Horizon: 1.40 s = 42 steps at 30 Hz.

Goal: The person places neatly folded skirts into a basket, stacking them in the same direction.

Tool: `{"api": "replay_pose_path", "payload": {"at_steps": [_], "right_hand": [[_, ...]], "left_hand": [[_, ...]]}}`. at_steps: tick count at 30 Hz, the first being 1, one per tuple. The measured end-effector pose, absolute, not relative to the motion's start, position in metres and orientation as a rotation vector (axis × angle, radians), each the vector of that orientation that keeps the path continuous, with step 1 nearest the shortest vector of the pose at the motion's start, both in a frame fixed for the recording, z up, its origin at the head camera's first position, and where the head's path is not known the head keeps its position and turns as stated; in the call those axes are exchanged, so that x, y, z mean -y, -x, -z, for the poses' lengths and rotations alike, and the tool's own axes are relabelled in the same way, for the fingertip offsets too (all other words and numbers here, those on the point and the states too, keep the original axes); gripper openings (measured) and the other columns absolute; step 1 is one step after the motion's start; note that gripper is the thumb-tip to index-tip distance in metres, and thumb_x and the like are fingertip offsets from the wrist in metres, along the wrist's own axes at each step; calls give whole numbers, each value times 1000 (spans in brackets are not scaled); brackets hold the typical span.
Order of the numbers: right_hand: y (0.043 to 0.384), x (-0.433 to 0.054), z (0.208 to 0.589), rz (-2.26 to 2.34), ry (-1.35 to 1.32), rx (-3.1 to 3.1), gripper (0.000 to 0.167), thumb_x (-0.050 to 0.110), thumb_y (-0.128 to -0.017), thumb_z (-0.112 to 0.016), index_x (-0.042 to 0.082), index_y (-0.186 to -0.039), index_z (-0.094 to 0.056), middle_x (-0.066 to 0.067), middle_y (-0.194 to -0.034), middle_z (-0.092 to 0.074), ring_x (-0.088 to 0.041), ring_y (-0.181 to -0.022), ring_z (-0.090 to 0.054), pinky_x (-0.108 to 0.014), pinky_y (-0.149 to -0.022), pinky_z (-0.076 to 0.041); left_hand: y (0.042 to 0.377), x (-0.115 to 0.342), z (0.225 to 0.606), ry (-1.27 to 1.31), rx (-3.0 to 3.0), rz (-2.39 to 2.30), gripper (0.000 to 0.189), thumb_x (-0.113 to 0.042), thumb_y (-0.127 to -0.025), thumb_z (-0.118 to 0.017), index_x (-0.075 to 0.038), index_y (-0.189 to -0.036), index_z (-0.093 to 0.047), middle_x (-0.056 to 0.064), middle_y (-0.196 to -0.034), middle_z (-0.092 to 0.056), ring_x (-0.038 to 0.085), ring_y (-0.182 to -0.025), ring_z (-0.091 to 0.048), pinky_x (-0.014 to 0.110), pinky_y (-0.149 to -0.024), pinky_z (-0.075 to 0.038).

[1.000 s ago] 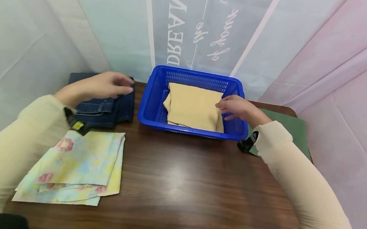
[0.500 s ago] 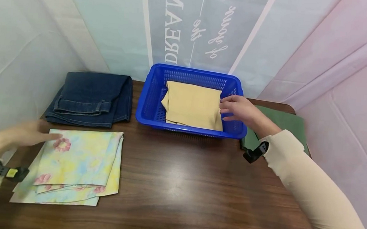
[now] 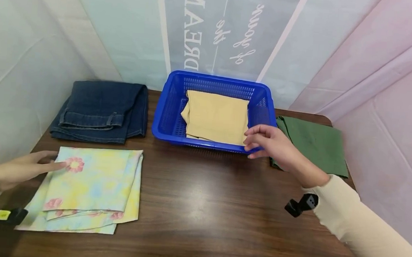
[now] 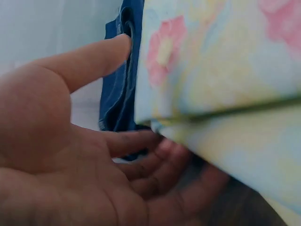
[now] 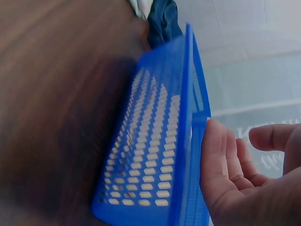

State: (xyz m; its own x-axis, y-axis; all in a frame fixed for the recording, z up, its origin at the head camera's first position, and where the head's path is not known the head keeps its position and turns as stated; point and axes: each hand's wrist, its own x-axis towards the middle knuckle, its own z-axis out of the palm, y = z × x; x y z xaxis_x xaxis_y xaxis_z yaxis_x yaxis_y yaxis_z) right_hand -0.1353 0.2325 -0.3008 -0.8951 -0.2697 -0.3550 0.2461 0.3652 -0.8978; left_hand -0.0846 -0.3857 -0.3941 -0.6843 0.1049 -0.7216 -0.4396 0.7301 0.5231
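At the left edge of a folded floral cloth (image 3: 93,180), my left hand (image 3: 19,170) has its thumb above and its fingers reaching beneath. In the left wrist view the fingertips disappear under the cloth (image 4: 225,61), while the thumb (image 4: 101,59) stands apart from the fingers. My right hand (image 3: 273,146) hovers by the front right rim of a blue plastic basket (image 3: 205,144), its fingers loosely bent around nothing. Inside the basket lies a folded pale yellow garment (image 3: 217,117). Whether the right fingers touch the rim cannot be told.
Folded dark blue jeans (image 3: 94,102) lie behind the floral cloth. Right of the basket is a folded green garment (image 3: 314,145). All rest on a brown wooden table (image 3: 200,214), with a printed curtain (image 3: 141,30) close behind.
My left hand has come from over the jeans down to the floral cloth's left edge, which has shifted slightly right. My right hand has drawn back from inside the basket toward its front rim.
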Motion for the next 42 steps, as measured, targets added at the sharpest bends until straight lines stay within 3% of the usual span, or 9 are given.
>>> {"api": "replay_pose_path", "payload": {"at_steps": [3, 8, 19, 27, 34, 42], "right_hand": [[121, -231, 306, 1525, 70, -2124, 28, 12, -105, -54, -11, -122, -53, -13, -101, -66, -20, -89, -68, -37, -75, -63], [100, -226, 324, 1433, 99, -2014, 26, 11, -105, -52, -10, -121, -54, -19, -102, -65, -26, -91, -68, -41, -77, -63], [75, -207, 375, 1428, 27, -1888, 26, 10, -102, -54, -12, -116, -55, -22, -106, -65, -29, -95, -69, -40, -75, -63], [60, -203, 391, 1423, -104, -1924, 39, 13, -101, -57, -14, -128, -50, -23, -117, -65, -29, -103, -67, -41, -80, -61], [50, -207, 384, 1395, -183, -1994, 51, 14, -102, -56, -20, -137, -40, -31, -128, -59, -38, -114, -63, -44, -82, -61], [41, -217, 388, 1449, -297, -1971, 59, 17, -101, -57, -19, -141, -34, -29, -127, -55, -33, -111, -60, -47, -87, -59]], "left_hand": [[84, 378, 396, 217, -2144, -955, 99, -51, -108, -40, 22, -148, 15, 53, -144, -9, 64, -130, -28, 58, -92, -54], [79, 358, 399, 211, -2069, -1101, 91, -45, -110, -38, 20, -151, 11, 48, -147, -19, 56, -132, -39, 53, -92, -57], [67, 299, 398, 204, -1911, -1384, 80, -36, -112, -39, 15, -155, 6, 43, -156, -13, 53, -140, -33, 51, -97, -55], [56, 241, 404, 166, -1802, -1621, 73, -24, -111, -44, 14, -156, -2, 39, -156, -21, 30, -129, -52, 48, -99, -54], [53, 187, 400, 164, -1738, -1694, 67, -18, -110, -42, 15, -156, -6, 37, -157, -21, 43, -138, -40, 49, -98, -54], [57, 139, 403, 151, -1642, -1773, 61, -11, -107, -45, 18, -153, -15, 37, -154, -29, 43, -137, -42, 49, -98, -55]]}}
